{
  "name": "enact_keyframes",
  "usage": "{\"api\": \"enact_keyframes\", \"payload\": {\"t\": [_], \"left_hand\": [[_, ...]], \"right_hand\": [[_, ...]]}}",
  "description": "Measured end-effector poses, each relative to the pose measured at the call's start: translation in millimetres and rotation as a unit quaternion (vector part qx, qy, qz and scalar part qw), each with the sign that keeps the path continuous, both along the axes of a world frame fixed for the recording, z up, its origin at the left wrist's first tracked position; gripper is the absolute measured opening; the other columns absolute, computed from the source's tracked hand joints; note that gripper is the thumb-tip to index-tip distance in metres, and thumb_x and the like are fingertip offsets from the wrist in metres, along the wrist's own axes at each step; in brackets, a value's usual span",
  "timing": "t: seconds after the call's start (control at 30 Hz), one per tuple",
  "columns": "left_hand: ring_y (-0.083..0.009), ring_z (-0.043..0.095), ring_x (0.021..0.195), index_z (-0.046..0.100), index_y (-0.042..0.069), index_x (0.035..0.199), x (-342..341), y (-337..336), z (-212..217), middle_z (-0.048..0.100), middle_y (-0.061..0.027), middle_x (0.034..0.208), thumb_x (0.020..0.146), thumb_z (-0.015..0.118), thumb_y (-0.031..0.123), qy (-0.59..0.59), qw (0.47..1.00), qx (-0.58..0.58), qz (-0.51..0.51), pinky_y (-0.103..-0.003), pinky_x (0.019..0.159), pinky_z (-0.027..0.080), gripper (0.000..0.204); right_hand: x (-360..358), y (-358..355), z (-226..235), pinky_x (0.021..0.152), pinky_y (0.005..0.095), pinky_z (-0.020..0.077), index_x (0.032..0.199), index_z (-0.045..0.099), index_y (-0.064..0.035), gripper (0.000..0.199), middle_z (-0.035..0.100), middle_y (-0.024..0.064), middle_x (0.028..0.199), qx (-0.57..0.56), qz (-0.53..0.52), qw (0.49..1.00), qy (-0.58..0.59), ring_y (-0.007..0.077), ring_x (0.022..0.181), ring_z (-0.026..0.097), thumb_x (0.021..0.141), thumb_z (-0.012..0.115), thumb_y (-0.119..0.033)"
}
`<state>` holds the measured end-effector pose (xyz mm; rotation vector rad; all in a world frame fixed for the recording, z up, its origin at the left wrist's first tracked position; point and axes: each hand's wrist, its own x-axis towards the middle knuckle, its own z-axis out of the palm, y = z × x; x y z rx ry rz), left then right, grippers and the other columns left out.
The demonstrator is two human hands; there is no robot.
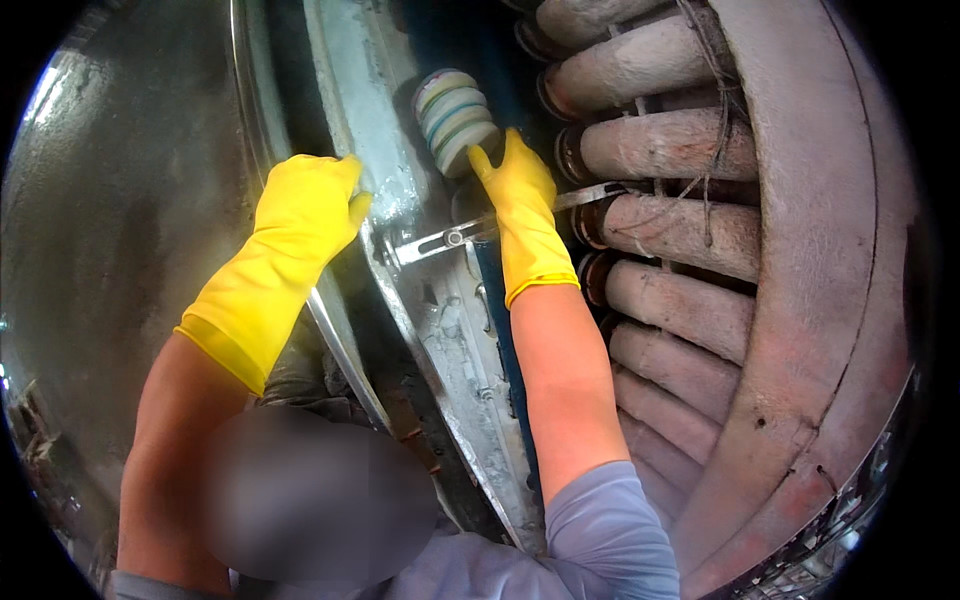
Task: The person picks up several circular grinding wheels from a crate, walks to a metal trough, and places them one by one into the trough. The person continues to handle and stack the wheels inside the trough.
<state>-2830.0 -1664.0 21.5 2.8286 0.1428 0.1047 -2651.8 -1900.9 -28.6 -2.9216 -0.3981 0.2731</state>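
Note:
My left hand point(305, 205), in a yellow rubber glove, is closed above a curved metal rail point(340, 345), beside a wet metal ledge point(375, 120). Its fingers and thumb are curled inward; whatever they hold, if anything, is hidden. My right hand point(518, 185), gloved the same way, reaches over a slotted metal bracket point(432, 245). Its thumb and forefinger are spread apart, with the thumb tip at the lower end of a row of round pale discs point(457, 115) with coloured edges. The discs sit tilted, face to face, along the ledge. The other right-hand fingers are partly hidden.
To the right, several thick, rough, pale pipes point(680, 235) join a large curved casing point(830, 230), with thin wires hanging over them. A big dark, wet, curved surface point(130, 200) fills the left. A blurred patch point(320, 495) covers the lower middle.

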Motion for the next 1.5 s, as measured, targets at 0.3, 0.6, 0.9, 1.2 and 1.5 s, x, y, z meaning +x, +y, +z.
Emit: {"api": "enact_keyframes", "payload": {"t": [0.3,0.6,0.9,1.2,1.5], "left_hand": [[-0.0371,0.071,0.095,0.074,0.003,0.110,1.4,-1.4,1.8,0.076,-0.0154,0.096,0.088,0.079,0.028,0.013,1.000,-0.002,0.007,-0.047,0.089,0.056,0.033],[-0.0384,0.071,0.092,0.073,0.001,0.114,1.4,-0.4,-0.4,0.075,-0.0165,0.092,0.085,0.080,0.027,0.009,1.000,0.000,0.006,-0.048,0.086,0.056,0.040],[-0.0380,0.071,0.093,0.074,0.001,0.113,2.2,0.8,-1.5,0.075,-0.0167,0.093,0.085,0.079,0.028,0.003,1.000,-0.016,0.018,-0.048,0.086,0.056,0.039],[-0.0384,0.072,0.093,0.072,0.002,0.112,0.5,3.9,-5.3,0.075,-0.0175,0.094,0.083,0.080,0.026,0.001,0.999,-0.047,0.017,-0.048,0.087,0.056,0.039],[-0.0372,0.072,0.092,0.072,0.001,0.113,2.6,3.3,-4.1,0.076,-0.0159,0.092,0.085,0.079,0.025,0.011,0.997,-0.077,0.026,-0.048,0.087,0.056,0.038]], "right_hand": [[4.4,-4.0,1.1,0.107,0.0506,0.0503,0.157,0.048,-0.0089,0.095,0.064,0.0233,0.144,-0.013,0.007,0.999,0.050,0.0415,0.131,0.062,0.086,0.073,-0.067],[4.8,-2.7,-1.0,0.109,0.0497,0.0496,0.159,0.047,-0.0104,0.093,0.062,0.0205,0.148,-0.003,0.001,0.999,0.051,0.0403,0.133,0.061,0.088,0.072,-0.066],[16.1,-6.1,-6.8,0.113,0.0495,0.0468,0.158,0.047,-0.0067,0.094,0.061,0.0257,0.148,0.053,0.010,0.996,0.065,0.0422,0.136,0.058,0.087,0.075,-0.063],[80.0,78.0,-1.7,0.119,0.0462,0.0431,0.166,0.032,-0.0064,0.127,0.045,0.0276,0.162,0.113,0.059,0.987,0.101,0.0425,0.146,0.050,0.069,0.089,-0.067],[87.2,145.1,-8.5,0.114,0.0474,0.0493,0.162,0.043,-0.0154,0.115,0.046,0.0163,0.164,-0.167,0.152,0.969,0.103,0.0355,0.144,0.054,0.069,0.091,-0.062]]}}
